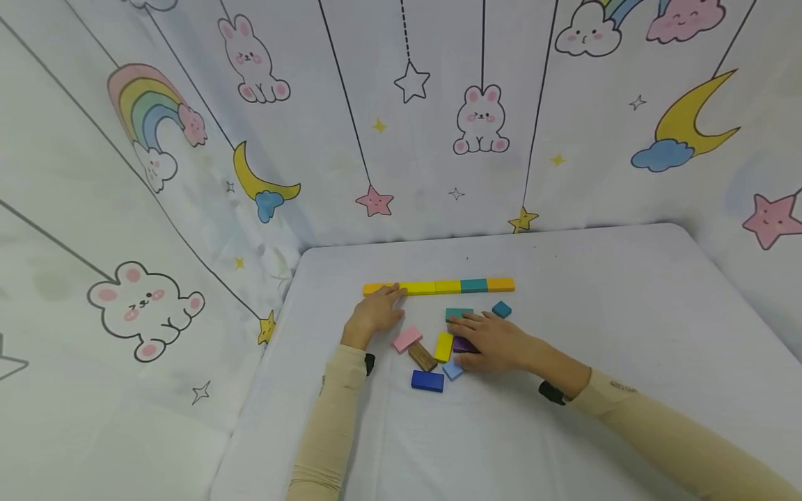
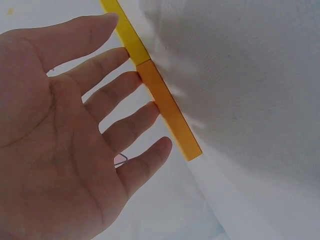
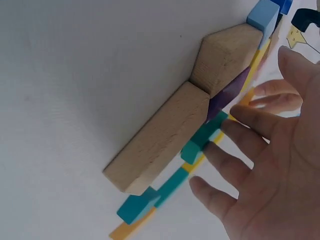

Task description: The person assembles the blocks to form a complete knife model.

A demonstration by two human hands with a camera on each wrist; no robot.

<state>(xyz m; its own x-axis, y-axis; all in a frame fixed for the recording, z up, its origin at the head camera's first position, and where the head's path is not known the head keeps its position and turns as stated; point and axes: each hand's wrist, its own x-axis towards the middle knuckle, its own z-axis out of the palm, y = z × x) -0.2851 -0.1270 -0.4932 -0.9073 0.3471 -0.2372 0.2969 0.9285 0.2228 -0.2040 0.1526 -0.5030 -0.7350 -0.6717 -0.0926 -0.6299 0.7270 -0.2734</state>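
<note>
The left hand (image 1: 376, 312), fingers spread, is touching the block row (image 1: 418, 288) lying near the far edge of the surface (image 1: 626, 306); the right hand (image 1: 501, 342), fingers outstretched, is partly covering loose blocks (image 1: 444, 347) lying farther from that edge.

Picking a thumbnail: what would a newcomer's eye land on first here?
Probably the straight row of yellow, orange and teal blocks toward the far side of the white table, with the left hand at its left end. Next, the loose multicoloured blocks nearer the wearer, partly covered by the right hand. Then the cartoon-printed backdrop behind the table.
</note>
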